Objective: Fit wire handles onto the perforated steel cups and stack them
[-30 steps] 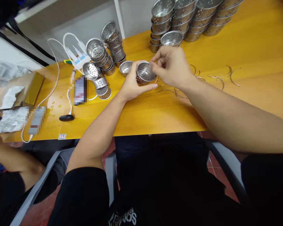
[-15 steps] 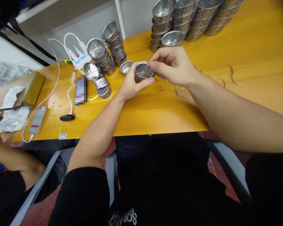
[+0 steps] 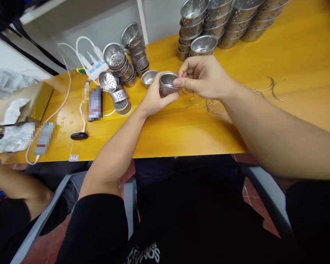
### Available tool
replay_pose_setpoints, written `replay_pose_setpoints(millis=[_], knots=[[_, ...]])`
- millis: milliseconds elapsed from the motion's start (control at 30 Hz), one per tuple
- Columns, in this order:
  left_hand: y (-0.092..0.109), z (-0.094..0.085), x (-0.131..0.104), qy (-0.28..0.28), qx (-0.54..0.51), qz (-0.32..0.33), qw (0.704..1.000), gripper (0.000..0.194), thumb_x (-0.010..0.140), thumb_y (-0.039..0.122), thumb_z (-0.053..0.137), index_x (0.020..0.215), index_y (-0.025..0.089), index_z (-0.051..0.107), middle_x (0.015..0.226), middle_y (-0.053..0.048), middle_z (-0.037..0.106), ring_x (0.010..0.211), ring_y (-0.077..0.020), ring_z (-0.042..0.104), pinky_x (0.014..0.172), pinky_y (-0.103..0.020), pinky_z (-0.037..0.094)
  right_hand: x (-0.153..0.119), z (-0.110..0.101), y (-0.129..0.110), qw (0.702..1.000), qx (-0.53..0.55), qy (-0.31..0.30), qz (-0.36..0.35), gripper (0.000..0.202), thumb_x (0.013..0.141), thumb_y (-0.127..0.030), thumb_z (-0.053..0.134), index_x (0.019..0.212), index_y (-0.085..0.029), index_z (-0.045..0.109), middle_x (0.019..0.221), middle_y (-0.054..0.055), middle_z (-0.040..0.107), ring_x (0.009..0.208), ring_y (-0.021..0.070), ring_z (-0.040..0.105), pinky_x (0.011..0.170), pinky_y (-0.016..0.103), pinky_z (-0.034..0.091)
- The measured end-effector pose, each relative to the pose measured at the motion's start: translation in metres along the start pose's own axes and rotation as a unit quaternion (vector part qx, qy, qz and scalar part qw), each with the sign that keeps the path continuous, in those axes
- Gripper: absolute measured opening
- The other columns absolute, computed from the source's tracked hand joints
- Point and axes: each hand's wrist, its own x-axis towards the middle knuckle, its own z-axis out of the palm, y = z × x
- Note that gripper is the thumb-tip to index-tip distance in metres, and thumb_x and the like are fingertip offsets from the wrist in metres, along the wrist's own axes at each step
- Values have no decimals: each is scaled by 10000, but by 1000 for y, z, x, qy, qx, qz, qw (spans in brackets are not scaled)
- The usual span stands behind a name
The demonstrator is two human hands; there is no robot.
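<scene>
My left hand (image 3: 156,98) is wrapped round a small perforated metal strainer cup (image 3: 167,89) from its left side. The cup stands upright just above the table, its open top facing me. At its right rim my right hand (image 3: 199,77) pinches with thumb and forefinger; what lies between these fingertips is too small to make out. Several thin curved wire handles (image 3: 217,113) lie on the table below and right of my right hand. Just behind my left hand sits another perforated cup (image 3: 148,78).
Perforated cups stand in leaning stacks at the left (image 3: 117,58) and taller stacks at the back right (image 3: 191,27). A phone (image 3: 95,104), a power strip (image 3: 95,69) with white cables and a black oval object (image 3: 79,136) lie leftward. Another person's arm (image 3: 19,183) shows at far left.
The fingers of my right hand have shifted slightly from over the cup's mouth to its right rim. My left hand keeps hold of the cup. The whole view has shifted a little.
</scene>
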Motion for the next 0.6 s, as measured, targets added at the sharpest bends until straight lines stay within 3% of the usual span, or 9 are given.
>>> replay_pose_setpoints(millis=[167, 467, 600], knots=[[-1, 0, 1, 3, 0, 5, 1000, 838, 845, 801, 707, 1425, 258, 440, 1385, -92, 612, 1312, -273, 647, 1224, -508, 498, 1, 0, 0, 999, 24, -7, -20, 599, 787, -768, 924, 895, -256, 633, 822, 49, 679, 745, 223, 656, 690, 416, 623], [-1, -1, 0, -4, 1, 10, 1000, 775, 858, 729, 721, 1410, 256, 451, 1351, -86, 608, 1279, -270, 649, 1200, -516, 506, -2, 1, -6, 1000, 12, -19, -5, 586, 802, -773, 908, 901, -261, 642, 812, 47, 677, 782, 244, 674, 732, 436, 634], [0, -3, 1, -2, -3, 7, 1000, 818, 846, 752, 728, 1430, 256, 439, 1384, -94, 613, 1307, -281, 649, 1212, -518, 504, -3, 0, -7, 1000, -4, -11, -11, 557, 880, -800, 823, 957, -266, 685, 794, 51, 663, 744, 236, 658, 691, 415, 605]])
